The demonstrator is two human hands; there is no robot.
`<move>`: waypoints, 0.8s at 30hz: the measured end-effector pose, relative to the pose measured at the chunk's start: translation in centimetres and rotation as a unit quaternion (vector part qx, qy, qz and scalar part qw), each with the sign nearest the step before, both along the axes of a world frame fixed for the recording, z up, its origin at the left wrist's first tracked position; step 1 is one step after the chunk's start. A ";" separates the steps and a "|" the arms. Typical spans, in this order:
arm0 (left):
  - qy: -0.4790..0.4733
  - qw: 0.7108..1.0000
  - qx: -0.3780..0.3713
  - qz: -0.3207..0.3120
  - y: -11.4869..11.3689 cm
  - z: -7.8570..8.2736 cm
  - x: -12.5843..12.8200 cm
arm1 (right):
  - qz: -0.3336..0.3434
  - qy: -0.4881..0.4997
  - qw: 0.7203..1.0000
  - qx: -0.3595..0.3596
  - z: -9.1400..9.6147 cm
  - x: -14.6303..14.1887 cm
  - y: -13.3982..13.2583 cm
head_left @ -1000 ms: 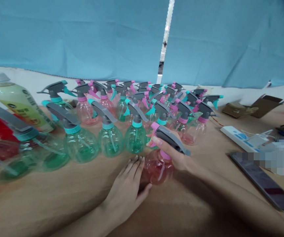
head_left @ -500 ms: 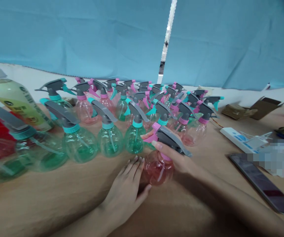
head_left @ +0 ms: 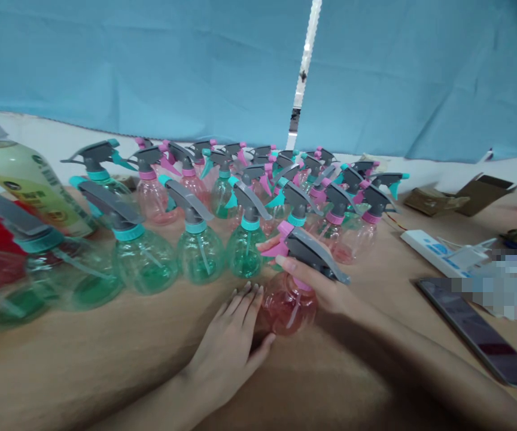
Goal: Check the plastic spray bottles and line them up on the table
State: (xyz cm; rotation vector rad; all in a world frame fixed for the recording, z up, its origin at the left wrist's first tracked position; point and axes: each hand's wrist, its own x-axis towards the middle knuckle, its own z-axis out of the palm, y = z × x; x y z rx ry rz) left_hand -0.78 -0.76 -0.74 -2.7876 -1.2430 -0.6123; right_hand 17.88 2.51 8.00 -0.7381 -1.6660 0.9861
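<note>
A pink spray bottle [head_left: 288,308] with a grey and pink trigger head stands on the table in front of me. My right hand [head_left: 315,278] is closed around its neck, just below the sprayer. My left hand [head_left: 234,329] lies low on the table at the bottle's left side, fingers stretched out; its thumb and fingertips are at the bottle's base, and I cannot tell whether they press on it. Just beyond stands a green spray bottle [head_left: 247,251], with another green spray bottle [head_left: 200,254] to its left.
Several more green and pink spray bottles [head_left: 157,200] fill the back of the table [head_left: 83,365]. A labelled drink bottle [head_left: 34,185] stands at left. On the right are a dark phone [head_left: 478,335], a white power strip [head_left: 435,251] and an open cardboard box [head_left: 483,194].
</note>
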 end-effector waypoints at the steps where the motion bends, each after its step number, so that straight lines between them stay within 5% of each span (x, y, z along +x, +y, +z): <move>1: 0.000 1.000 0.002 0.000 0.0 0.0 0.0 | 0.000 -0.001 1.000 0.000 0.0 0.0 0.0; 24: 0.021 1.000 0.002 0.006 -0.1 -0.1 0.1 | 0.007 0.012 1.000 0.007 -0.3 0.0 0.2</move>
